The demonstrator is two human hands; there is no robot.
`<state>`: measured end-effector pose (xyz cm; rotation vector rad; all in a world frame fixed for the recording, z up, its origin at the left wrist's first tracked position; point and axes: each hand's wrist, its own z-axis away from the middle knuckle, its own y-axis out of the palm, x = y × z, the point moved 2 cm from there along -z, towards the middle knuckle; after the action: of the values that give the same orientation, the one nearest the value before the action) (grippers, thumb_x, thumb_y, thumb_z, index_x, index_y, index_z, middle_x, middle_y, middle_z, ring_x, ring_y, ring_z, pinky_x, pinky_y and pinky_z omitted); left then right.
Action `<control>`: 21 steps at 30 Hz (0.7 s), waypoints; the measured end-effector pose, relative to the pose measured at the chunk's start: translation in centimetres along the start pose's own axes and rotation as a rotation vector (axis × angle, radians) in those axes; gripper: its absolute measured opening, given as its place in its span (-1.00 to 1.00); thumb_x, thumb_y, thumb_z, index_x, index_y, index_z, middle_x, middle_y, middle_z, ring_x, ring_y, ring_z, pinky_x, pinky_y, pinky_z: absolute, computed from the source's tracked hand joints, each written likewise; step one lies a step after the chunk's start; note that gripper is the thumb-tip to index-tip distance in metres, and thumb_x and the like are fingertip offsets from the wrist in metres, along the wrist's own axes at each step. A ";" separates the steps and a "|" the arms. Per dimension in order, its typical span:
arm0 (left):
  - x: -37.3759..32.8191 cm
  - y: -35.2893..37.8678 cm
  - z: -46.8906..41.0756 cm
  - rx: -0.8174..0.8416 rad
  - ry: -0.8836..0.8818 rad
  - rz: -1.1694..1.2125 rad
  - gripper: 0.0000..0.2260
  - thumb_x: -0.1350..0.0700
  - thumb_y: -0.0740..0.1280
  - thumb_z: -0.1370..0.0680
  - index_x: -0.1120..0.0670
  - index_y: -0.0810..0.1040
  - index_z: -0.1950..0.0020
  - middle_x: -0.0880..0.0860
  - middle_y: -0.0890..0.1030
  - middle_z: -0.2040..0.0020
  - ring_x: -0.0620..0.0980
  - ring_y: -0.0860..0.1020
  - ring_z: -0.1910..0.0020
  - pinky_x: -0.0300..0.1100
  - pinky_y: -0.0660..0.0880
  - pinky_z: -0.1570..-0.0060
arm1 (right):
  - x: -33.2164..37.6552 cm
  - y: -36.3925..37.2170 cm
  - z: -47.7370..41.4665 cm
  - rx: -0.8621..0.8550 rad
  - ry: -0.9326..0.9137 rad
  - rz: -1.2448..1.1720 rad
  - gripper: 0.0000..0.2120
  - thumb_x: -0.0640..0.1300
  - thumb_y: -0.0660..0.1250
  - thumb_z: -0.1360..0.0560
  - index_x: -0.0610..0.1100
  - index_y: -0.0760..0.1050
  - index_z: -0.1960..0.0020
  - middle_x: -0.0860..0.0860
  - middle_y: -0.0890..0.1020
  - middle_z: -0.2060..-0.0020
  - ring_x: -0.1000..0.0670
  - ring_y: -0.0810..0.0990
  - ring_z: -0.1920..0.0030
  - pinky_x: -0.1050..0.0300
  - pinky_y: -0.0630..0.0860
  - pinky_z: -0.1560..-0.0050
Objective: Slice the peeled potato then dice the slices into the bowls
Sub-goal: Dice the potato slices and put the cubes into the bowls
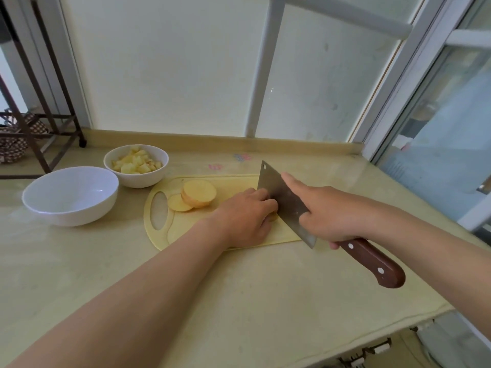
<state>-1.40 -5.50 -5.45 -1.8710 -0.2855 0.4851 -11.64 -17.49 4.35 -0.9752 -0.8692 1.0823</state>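
As far as I can judge from here, the job is past its middle but not near its end. Left of the board (233,184), the large bowl (70,195) stands on the surface (239,301) with nothing in it that I can see. The small bowl (140,179), just off the board's far left corner, already holds a heap of dice (136,162). On the board's left part lies a short stack of uncut slices (198,193), with one thinner round beside it. Near the board's middle my left hand (244,216) is curled over the potato (273,217); only a sliver shows under the fingers, so I cannot tell how much remains. The cleaver (281,200) stands edge-down on the board, right against those knuckles. My right hand (334,213) grips its handle, forefinger stretched along the blade. Left to do, I reckon: finish this piece, dice the stacked slices, and fill the large bowl.
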 end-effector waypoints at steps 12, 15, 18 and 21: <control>-0.1 0.0 0.0 0.007 -0.014 0.083 -0.54 -0.09 0.00 -0.47 0.06 0.57 -0.12 0.08 0.53 0.01 0.13 0.48 0.08 0.03 0.47 0.01 | 0.0 0.7 -4.6 -0.092 -0.013 -0.224 -0.12 -0.21 0.11 -0.56 0.31 -0.32 -0.62 -0.10 0.68 0.12 -0.03 0.64 0.44 0.12 0.61 0.38; -0.1 -0.1 0.0 0.003 -0.026 0.084 -0.56 -0.10 -0.02 -0.48 0.05 0.57 -0.08 0.05 0.51 0.03 0.08 0.47 0.09 0.03 0.47 0.03 | -0.9 1.2 -3.6 -0.076 -0.022 -0.213 -0.12 -0.20 0.12 -0.56 0.34 -0.33 -0.61 -0.10 0.71 0.11 -0.01 0.66 0.44 0.07 0.67 0.32; -0.1 -0.2 0.0 -0.003 -0.023 0.085 -0.57 -0.09 -0.01 -0.47 0.05 0.56 -0.05 0.04 0.51 0.04 0.06 0.46 0.10 0.01 0.47 0.03 | -1.2 1.3 -3.0 -0.064 -0.022 -0.202 -0.14 -0.19 0.11 -0.59 0.34 -0.34 -0.61 -0.09 0.70 0.08 -0.03 0.66 0.42 0.02 0.71 0.24; -0.2 -0.2 0.1 -0.008 -0.021 0.097 -0.58 -0.09 -0.01 -0.47 0.05 0.56 -0.04 0.04 0.51 0.04 0.06 0.46 0.09 0.00 0.47 0.03 | -0.8 0.9 -3.3 -0.063 -0.031 -0.192 -0.13 -0.21 0.10 -0.57 0.31 -0.32 -0.62 -0.09 0.68 0.08 0.00 0.63 0.48 0.10 0.66 0.31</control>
<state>-1.57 -5.46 -5.25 -1.8946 -0.2111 0.5706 -9.12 -18.78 2.30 -0.9094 -1.0063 0.9131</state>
